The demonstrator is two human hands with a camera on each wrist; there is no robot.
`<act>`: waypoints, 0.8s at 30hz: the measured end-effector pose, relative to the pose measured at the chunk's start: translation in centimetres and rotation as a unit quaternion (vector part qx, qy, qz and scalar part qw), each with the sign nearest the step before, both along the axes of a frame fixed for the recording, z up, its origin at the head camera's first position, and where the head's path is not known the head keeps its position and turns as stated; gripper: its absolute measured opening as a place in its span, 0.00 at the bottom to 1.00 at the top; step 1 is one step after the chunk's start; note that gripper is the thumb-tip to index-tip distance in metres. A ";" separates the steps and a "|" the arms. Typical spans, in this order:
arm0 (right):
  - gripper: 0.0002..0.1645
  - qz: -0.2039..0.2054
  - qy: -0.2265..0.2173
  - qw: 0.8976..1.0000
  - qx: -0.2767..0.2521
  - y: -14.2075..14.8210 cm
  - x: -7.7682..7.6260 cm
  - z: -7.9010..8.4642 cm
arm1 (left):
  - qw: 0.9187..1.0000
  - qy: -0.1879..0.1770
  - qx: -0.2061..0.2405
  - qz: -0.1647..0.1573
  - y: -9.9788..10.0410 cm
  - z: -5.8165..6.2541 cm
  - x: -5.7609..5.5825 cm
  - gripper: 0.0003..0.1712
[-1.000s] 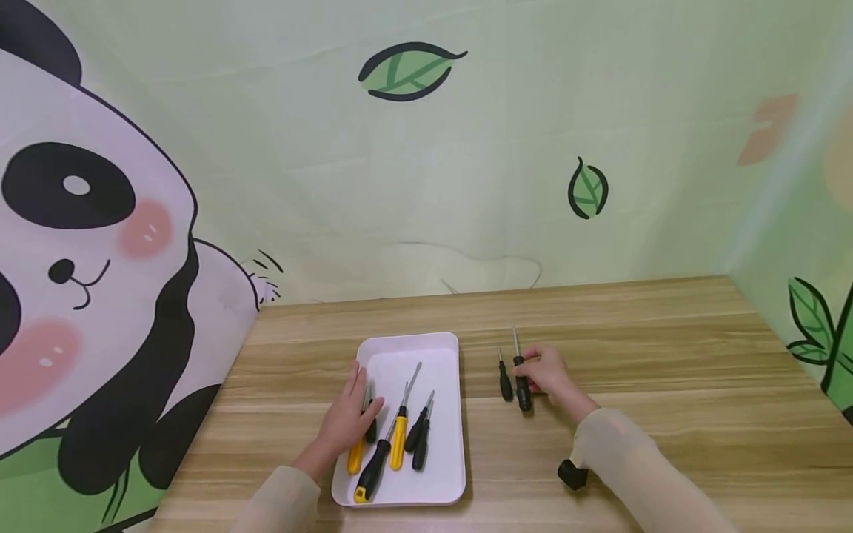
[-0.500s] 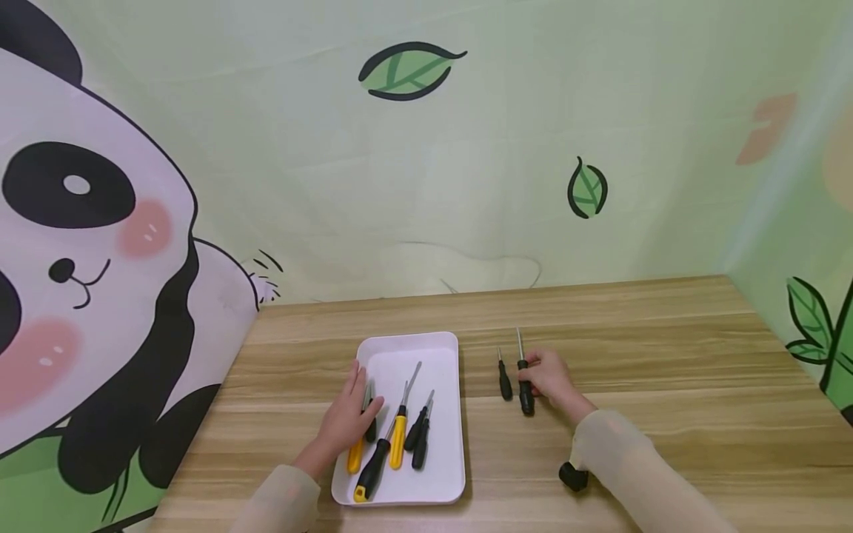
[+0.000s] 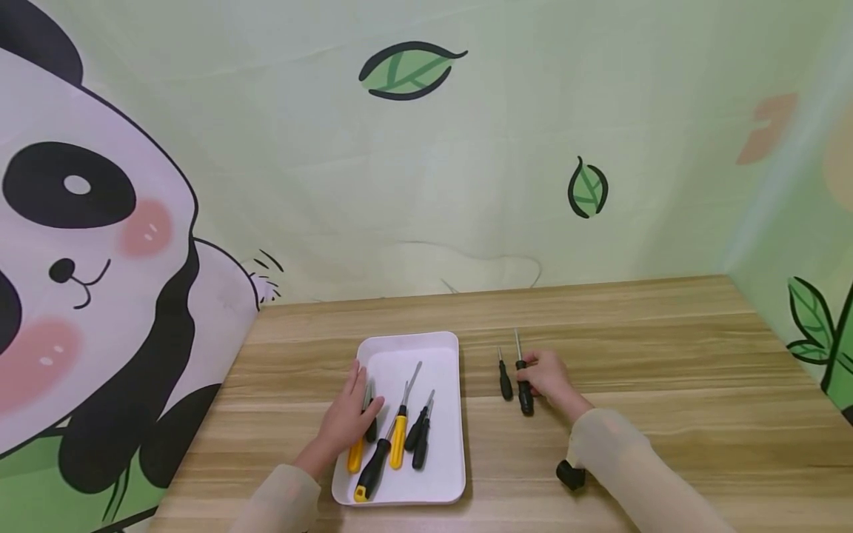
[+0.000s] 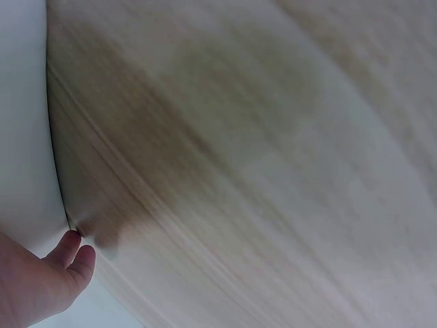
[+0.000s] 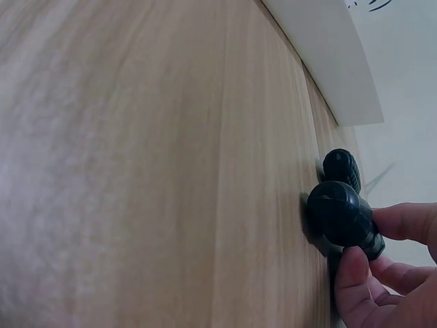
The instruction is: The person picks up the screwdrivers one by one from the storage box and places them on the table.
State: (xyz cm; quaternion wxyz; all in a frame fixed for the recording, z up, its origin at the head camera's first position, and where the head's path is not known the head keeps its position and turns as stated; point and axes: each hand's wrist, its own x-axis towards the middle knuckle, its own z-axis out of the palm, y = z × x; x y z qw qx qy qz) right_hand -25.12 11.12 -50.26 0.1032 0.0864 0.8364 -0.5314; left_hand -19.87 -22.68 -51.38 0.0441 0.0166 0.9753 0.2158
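Observation:
My right hand point(image 3: 548, 376) pinches a black-handled screwdriver point(image 3: 526, 400) between thumb and fingers, low over the table, its thin metal shaft pointing away from me. Just left of it lies a smaller black screwdriver point(image 3: 504, 381), close but apart. In the right wrist view the held handle point(image 5: 334, 208) is gripped near its neck, with the smaller handle point(image 5: 339, 166) behind. My left hand point(image 3: 343, 418) rests over the left rim of a white tray point(image 3: 448, 444), fingers extended. Inside the tray are several screwdrivers, including a yellow one point(image 3: 397, 443) and a black-and-yellow one point(image 3: 372, 470). My left hand partly covers others.
A black object point(image 3: 570, 474), perhaps part of the wrist camera, sits beneath my right sleeve point(image 3: 620, 451). The wooden table point(image 3: 666, 355) meets a pale green printed wall point(image 3: 466, 185) at the back. A printed panda point(image 3: 100, 185) covers the left side.
My right hand has shifted the held screwdriver slightly toward me and to the right, widening its gap from the smaller one. My left hand and the tray have stayed put.

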 end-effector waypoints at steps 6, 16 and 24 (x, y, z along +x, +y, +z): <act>0.18 0.001 -0.014 1.000 0.014 -0.1 -0.1 -0.1 | 1.000 0.001 0.002 0.000 0.1 0.0 0.0 0.44; 0.17 0.006 -0.019 0.999 0.035 -0.2 -0.4 -0.2 | 1.000 -0.008 0.012 0.004 0.1 0.1 0.2 0.44; 0.19 0.008 -0.026 0.999 0.028 -0.1 -0.4 0.1 | 1.000 -0.010 0.004 -0.001 0.1 0.2 0.1 0.44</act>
